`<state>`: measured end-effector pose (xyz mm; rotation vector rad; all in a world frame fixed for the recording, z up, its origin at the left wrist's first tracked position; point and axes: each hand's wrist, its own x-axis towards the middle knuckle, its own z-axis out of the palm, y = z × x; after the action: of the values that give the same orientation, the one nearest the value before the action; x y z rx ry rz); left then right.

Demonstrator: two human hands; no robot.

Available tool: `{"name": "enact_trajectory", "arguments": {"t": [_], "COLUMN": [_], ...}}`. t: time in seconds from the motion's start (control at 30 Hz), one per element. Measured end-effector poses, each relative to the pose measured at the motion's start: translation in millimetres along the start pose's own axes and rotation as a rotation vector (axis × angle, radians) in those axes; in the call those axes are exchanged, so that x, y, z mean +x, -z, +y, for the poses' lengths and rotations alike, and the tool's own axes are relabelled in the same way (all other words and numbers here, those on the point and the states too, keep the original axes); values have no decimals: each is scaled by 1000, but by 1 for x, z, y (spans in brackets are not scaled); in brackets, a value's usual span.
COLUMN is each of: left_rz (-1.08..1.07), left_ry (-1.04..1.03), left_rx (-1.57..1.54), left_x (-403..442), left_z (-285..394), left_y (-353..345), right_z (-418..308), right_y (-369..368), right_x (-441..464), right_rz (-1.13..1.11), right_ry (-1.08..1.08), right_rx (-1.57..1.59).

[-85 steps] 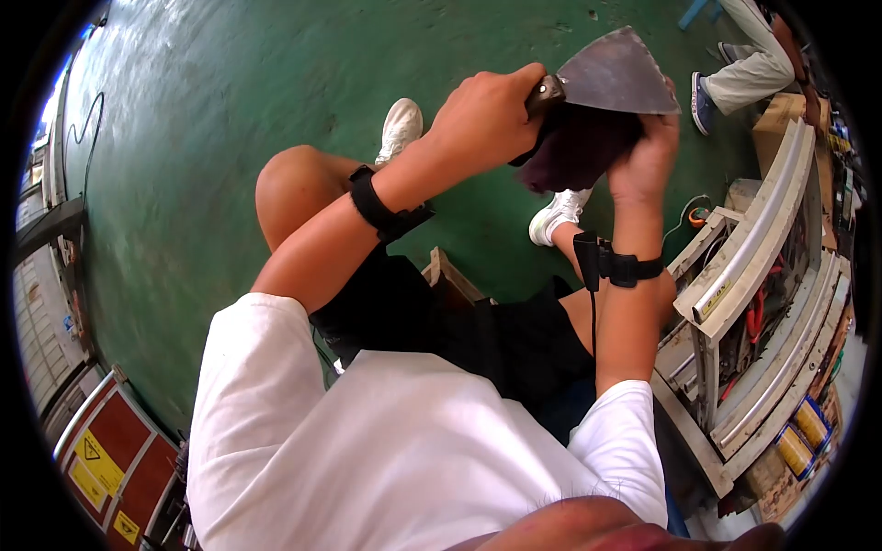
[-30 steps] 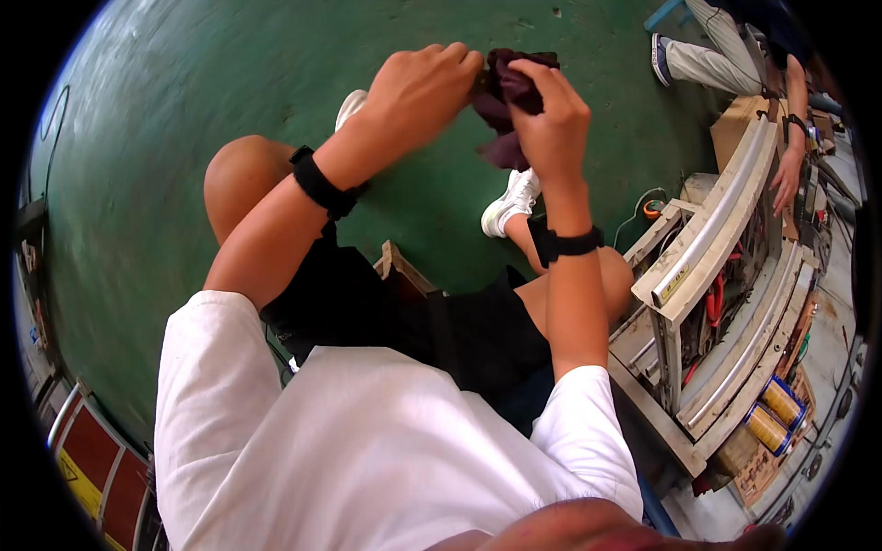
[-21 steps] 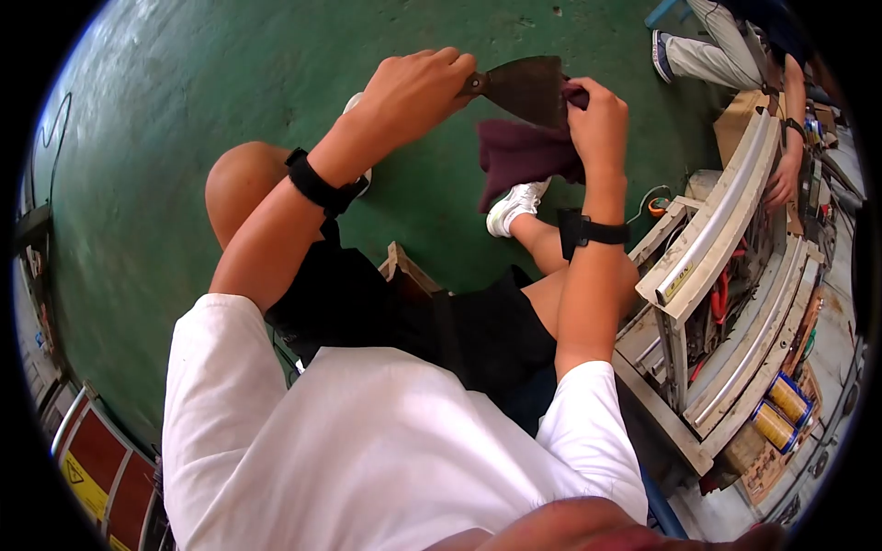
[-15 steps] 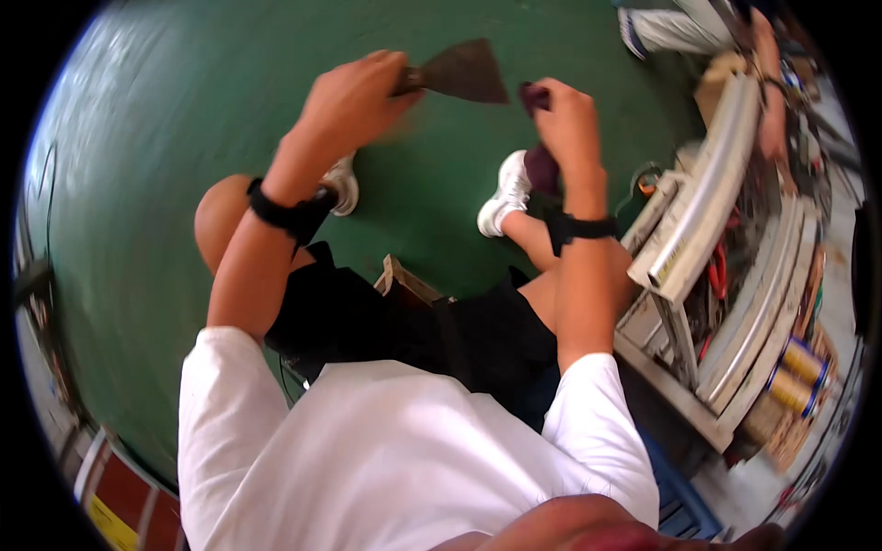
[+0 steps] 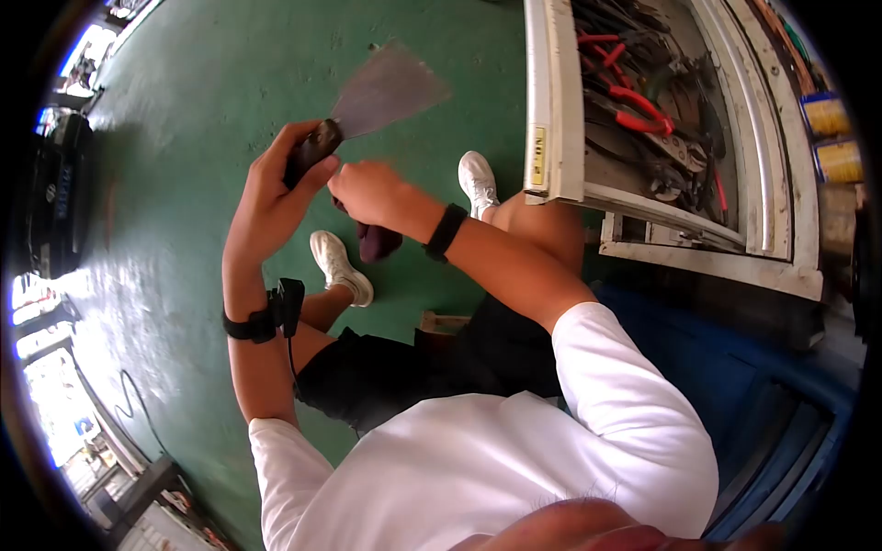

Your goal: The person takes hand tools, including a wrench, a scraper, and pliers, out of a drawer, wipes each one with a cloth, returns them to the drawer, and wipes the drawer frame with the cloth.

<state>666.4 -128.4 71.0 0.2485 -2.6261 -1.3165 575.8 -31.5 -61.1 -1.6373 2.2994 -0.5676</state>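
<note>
My left hand [image 5: 276,188] is closed round the dark handle of a scraper [image 5: 386,90], whose wide, thin metal blade points up and to the right over the green floor. Close beside it, my right hand [image 5: 372,195] is closed on a dark maroon cloth [image 5: 378,242], which hangs in a bunch below the fingers. The fingertips of my right hand are slightly blurred and lie near the lower end of the handle. Nothing touches the blade.
On the right, an open drawer [image 5: 556,110] holds red-handled pliers [image 5: 643,115] and other tools. Yellow-and-blue cans [image 5: 838,161] stand beyond it. A blue object [image 5: 717,367] lies under the drawer. A black case [image 5: 62,197] is at the far left, and a cable [image 5: 133,404] lies on the floor.
The view has turned toward the drawer, whose tools now show more fully. The cloth hand has come across to the scraper hand. The other person has left the view.
</note>
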Motion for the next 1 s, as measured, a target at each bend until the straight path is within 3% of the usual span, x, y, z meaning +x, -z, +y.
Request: {"name": "enact_trajectory", "arguments": {"t": [0.07,0.3,0.4,0.63,0.73,0.9,1.0], "left_rz": [-51,-226,-293,-185,-15,-216,-203], "left_ry": [-58,-415,-401,-516,-634,-483,-610], "left_rx": [59,293,353,501,483,555,542], "left_x": [18,98,141,253,313,383,403], "left_z": [38,140,163,156,144,149,148], "left_y": [-3,-40,-74,-149,-173,-214,-233], "right_z": [-4,6,17,35,28,22,25], "right_y": [11,17,27,38,26,24,23], "right_x": [-5,-19,-27,-39,-41,-50,-51], "right_rz": [-54,103,113,199,252,164,147], "right_ry": [14,71,46,-29,6,-7,26], "right_rx": [-10,20,-20,32,58,74,62]}}
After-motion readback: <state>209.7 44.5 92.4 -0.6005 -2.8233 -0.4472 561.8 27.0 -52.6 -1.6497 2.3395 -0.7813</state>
